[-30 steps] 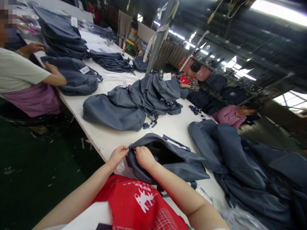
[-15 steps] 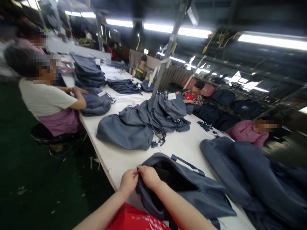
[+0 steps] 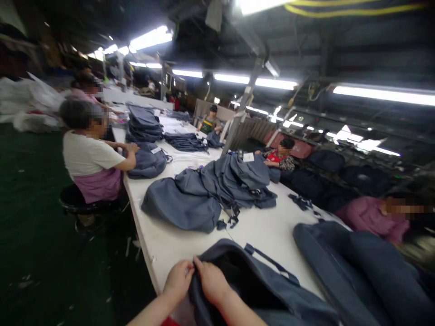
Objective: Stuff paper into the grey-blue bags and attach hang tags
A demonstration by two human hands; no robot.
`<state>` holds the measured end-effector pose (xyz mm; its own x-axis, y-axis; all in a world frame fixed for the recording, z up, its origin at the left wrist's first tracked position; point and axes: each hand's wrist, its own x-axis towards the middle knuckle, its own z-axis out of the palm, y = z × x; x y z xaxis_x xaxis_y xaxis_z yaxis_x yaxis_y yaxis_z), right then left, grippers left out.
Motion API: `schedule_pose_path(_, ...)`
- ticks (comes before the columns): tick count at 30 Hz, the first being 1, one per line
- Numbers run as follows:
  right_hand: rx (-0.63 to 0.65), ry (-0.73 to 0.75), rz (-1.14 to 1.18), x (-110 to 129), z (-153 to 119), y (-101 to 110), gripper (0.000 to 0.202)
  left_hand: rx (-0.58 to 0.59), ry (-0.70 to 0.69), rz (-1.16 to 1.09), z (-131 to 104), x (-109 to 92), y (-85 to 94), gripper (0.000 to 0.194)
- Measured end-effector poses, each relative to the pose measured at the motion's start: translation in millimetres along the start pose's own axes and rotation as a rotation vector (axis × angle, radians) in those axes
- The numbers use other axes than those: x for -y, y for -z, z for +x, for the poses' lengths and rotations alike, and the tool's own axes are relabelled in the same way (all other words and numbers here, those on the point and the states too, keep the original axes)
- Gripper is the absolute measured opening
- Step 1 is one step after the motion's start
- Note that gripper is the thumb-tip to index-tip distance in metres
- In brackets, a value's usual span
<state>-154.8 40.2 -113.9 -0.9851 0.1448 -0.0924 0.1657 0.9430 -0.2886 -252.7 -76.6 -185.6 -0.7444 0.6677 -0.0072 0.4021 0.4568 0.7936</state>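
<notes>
A dark blue-grey fabric bag (image 3: 275,283) lies before me on the white table, its mouth gaping and dark inside. My left hand (image 3: 179,280) is closed at the near left edge of that opening, with thumb and fingers pinched together. Right beside it, my right hand (image 3: 211,280) pinches the same edge, its forearm crossing over the opening. Fingertips of both hands almost meet; the exact bit of cloth between them is hidden. A strap (image 3: 272,265) runs along the bag's far side.
A heap of blue-grey bags (image 3: 183,197) lies ahead on the white table (image 3: 146,235); more bags (image 3: 356,267) are piled at right. A co-worker in a white shirt (image 3: 91,154) sits at left with hands on a bag (image 3: 147,160). A metal post (image 3: 238,122) rises beyond.
The view has tilted up and shifted left, so the table and bags appear lower and further right. Both hands stay pinched at the bag's edge.
</notes>
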Motion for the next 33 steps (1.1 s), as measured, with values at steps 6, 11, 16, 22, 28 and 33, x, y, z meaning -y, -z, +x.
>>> schedule_pose_path(6, -0.019, -0.226, 0.088, -18, -80, 63, 0.027, -0.087, -0.237, 0.087, -1, -43, 41.8, 0.021)
schedule_pose_path(11, -0.072, -0.56, -0.043, -64, -100, 68, 0.063, 0.318, -0.522, 0.331, 25, -90, 37.4, 0.025)
schedule_pose_path(16, 0.146, -0.493, 0.088, -75, -102, 38, 0.066, 0.4, -0.502, 0.601, 60, -122, 17.8, 0.05)
schedule_pose_path(22, -0.202, -0.59, 0.033, -74, -107, 39, 0.09, 0.297, -0.48, 0.632, 67, -131, 3.5, 0.037)
schedule_pose_path(28, 0.061, -0.522, 0.023, -82, -101, 45, 0.047, 0.372, -0.467, 0.62, 57, -132, -3.8, 0.043)
schedule_pose_path(33, 0.2, -0.428, 0.038, -48, -134, 53, 0.048, 0.352, -0.517, 0.488, 53, -124, 7.1, 0.037)
